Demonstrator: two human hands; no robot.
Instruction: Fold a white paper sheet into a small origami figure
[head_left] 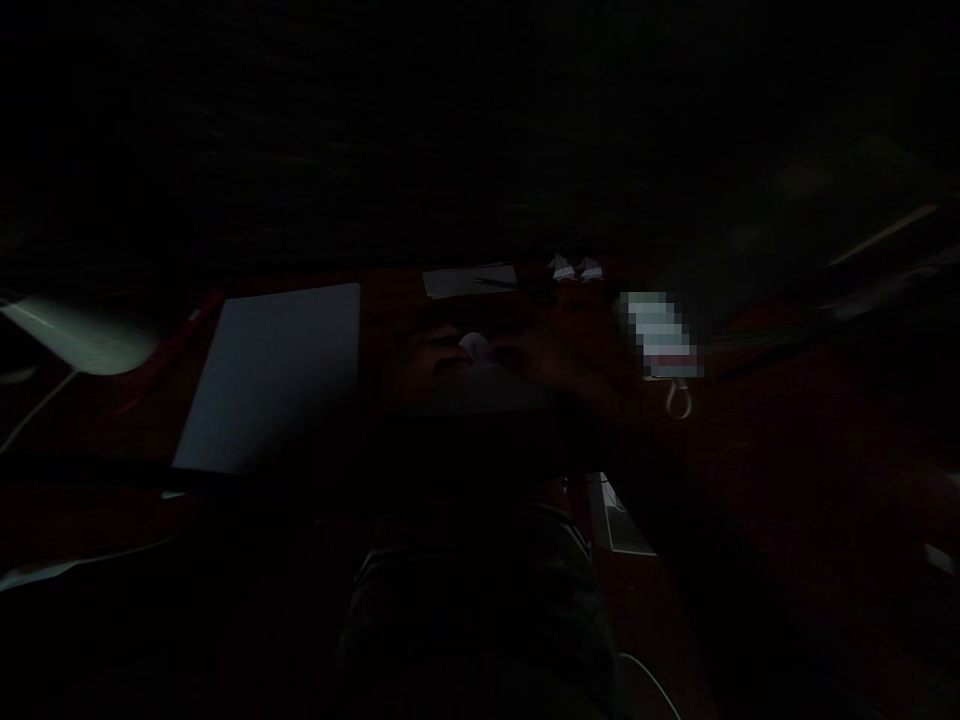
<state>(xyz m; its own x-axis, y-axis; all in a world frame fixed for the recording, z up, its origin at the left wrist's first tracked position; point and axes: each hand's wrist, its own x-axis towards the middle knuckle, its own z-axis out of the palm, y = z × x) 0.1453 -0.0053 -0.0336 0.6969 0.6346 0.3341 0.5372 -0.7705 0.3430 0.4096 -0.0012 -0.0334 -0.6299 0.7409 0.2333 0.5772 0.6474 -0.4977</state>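
The view is very dark. A small piece of white paper point(473, 346), its upper edge curled or folded, stands between my hands at the middle of the table. My left hand point(429, 352) is at its left side, fingers bent inward. From the right, my right hand point(541, 355) meets the same paper with its fingers closed on it. Below the fingers, a dim flat sheet point(487, 392) lies in shadow; whether it joins the paper is unclear. Beyond the hands, scissors point(495, 283) rest partly over some white paper strips point(450, 283).
A large white sheet point(277, 370) lies left, beside a long red object point(169, 350) and a pale, lamp-like shape point(94, 335). Two small folded papers point(561, 268) stand at the back. On the right is a blurred-out rectangular item point(660, 335) with a white loop point(679, 400).
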